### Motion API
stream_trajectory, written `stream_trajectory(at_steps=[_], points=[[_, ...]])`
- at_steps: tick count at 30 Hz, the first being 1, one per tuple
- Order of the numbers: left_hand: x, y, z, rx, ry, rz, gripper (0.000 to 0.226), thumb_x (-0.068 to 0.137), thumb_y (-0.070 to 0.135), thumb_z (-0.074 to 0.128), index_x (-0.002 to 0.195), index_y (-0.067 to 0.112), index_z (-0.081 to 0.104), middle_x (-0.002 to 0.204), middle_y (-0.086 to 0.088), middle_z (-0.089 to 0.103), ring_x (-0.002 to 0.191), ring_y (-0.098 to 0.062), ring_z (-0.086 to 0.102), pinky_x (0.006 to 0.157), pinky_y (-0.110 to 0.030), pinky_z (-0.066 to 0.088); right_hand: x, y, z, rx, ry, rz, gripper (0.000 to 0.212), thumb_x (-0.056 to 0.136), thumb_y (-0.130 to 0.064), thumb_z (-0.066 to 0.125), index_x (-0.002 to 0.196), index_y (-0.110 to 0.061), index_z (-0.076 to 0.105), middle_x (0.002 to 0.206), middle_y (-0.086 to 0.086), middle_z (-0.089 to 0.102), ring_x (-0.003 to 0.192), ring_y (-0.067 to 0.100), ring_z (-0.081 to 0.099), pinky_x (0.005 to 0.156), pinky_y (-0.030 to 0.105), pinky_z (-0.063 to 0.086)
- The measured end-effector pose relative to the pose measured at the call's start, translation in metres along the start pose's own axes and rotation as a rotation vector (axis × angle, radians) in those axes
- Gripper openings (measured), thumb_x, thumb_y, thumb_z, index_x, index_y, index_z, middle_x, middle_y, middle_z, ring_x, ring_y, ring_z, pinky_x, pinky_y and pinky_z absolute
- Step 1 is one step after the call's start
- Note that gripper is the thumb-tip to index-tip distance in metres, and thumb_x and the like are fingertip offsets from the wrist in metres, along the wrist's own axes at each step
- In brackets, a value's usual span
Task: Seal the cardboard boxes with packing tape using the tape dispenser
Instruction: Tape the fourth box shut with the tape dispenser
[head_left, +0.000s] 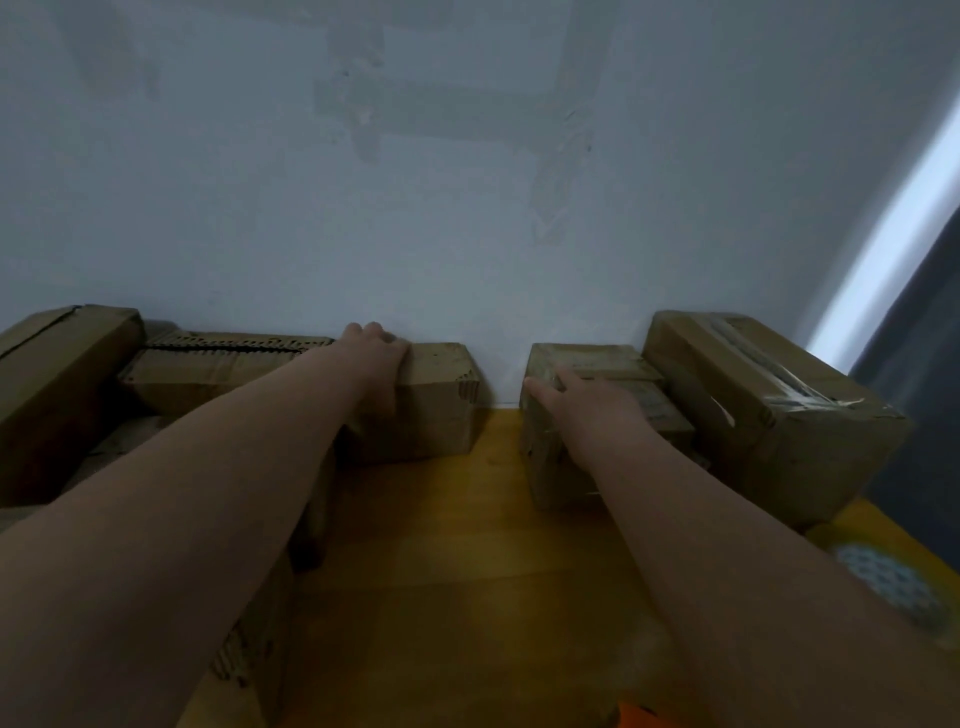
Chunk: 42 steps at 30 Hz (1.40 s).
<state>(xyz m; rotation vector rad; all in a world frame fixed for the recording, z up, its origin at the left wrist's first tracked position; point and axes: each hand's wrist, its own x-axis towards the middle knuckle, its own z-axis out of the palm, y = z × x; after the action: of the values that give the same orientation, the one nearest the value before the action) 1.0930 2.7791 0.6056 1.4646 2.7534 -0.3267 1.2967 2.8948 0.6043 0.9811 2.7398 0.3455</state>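
Where the left hand (382, 345) rests: on top of the middle box (436, 410), fingers bent over its far edge, thumb down the near face. The grip looks closed round it, likely to draw it off the wall.
Right hand (589, 402): flat on the small box (545, 457), fingers straight and spread, grip pinching nothing; probably steadying it.
Boxes: worn brown cardboard, ranged along the wall on the yellow table (467, 545). The small box stands just beside the large box (779, 431), whose top bears shiny tape.
Tape dispenser: not made out; the orange shape (639, 718) at the bottom edge is too cut off to name.
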Motion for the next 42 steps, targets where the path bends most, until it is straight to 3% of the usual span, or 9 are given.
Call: stream_trajectory(at_steps=[8,14,18,22,27,33,38,42], points=[[-0.024,0.022,-0.008,0.007,-0.065,-0.027,0.103,0.063,0.071,0.069,0.142,0.019,0.029,0.135,-0.009,0.037,0.129,-0.029,0.029,0.102,-0.047,0.035,-0.003,0.0,0.005,0.049,0.041,-0.014,0.088,0.082,-0.001,0.063,0.15,-0.027,0.013,0.15,0.015,0.022,0.123,0.041,0.044,0.09,0.049,0.05],[-0.081,0.046,-0.017,0.113,-0.078,0.071,0.103,0.061,0.075,0.066,0.141,0.02,0.032,0.134,-0.009,0.041,0.125,-0.028,0.036,0.103,-0.046,0.034,-0.016,-0.002,0.005,-0.005,0.087,-0.035,0.064,0.084,-0.005,0.062,0.138,-0.024,0.034,0.139,0.014,0.035,0.121,0.034,0.042,0.089,0.046,0.048],[-0.121,0.057,-0.026,0.163,-0.063,0.14,0.1,0.06,0.075,0.066,0.14,0.021,0.036,0.132,-0.009,0.042,0.124,-0.028,0.039,0.104,-0.046,0.032,-0.027,0.005,0.004,-0.032,0.063,0.004,0.076,0.084,-0.012,0.065,0.147,-0.027,0.024,0.144,0.013,0.031,0.124,0.034,0.04,0.093,0.046,0.046],[-0.156,0.068,-0.034,0.147,-0.038,0.174,0.093,0.063,0.074,0.066,0.136,0.023,0.04,0.129,-0.009,0.043,0.122,-0.028,0.04,0.103,-0.045,0.03,-0.05,0.016,-0.006,0.099,0.034,-0.002,0.078,0.09,-0.006,0.056,0.151,-0.032,0.015,0.154,0.011,0.02,0.135,0.034,0.032,0.102,0.047,0.04],[-0.194,0.077,-0.035,0.105,-0.002,0.187,0.091,0.064,0.074,0.064,0.137,0.024,0.038,0.129,-0.009,0.042,0.123,-0.029,0.039,0.102,-0.045,0.03,-0.093,0.013,-0.015,0.229,0.077,-0.05,0.068,0.09,-0.005,0.051,0.148,-0.029,0.025,0.151,0.009,0.028,0.135,0.033,0.033,0.105,0.048,0.037],[-0.241,0.087,-0.03,0.016,-0.038,0.188,0.093,0.066,0.07,0.066,0.14,0.025,0.032,0.131,-0.007,0.036,0.126,-0.029,0.033,0.104,-0.049,0.03,-0.153,0.015,-0.004,0.243,0.065,-0.047,0.044,0.092,-0.008,0.044,0.134,-0.022,0.045,0.131,0.01,0.051,0.115,0.029,0.051,0.091,0.042,0.048],[-0.28,0.088,-0.02,-0.14,-0.085,0.17,0.1,0.067,0.067,0.068,0.144,0.019,0.025,0.13,-0.007,0.029,0.123,-0.029,0.033,0.106,-0.046,0.035,-0.202,0.013,0.019,0.273,0.042,-0.019,0.003,0.089,-0.015,0.055,0.092,-0.015,0.057,0.098,0.006,0.058,0.086,0.021,0.058,0.075,0.036,0.054],[-0.307,0.087,-0.005,-0.186,-0.097,0.178,0.102,0.068,0.065,0.069,0.146,0.018,0.022,0.131,-0.005,0.026,0.123,-0.026,0.031,0.107,-0.044,0.034,-0.246,0.001,0.038,0.288,-0.029,-0.016,0.034,0.092,-0.047,0.054,0.077,-0.016,0.052,0.082,0.002,0.053,0.074,0.018,0.054,0.057,0.029,0.043]])
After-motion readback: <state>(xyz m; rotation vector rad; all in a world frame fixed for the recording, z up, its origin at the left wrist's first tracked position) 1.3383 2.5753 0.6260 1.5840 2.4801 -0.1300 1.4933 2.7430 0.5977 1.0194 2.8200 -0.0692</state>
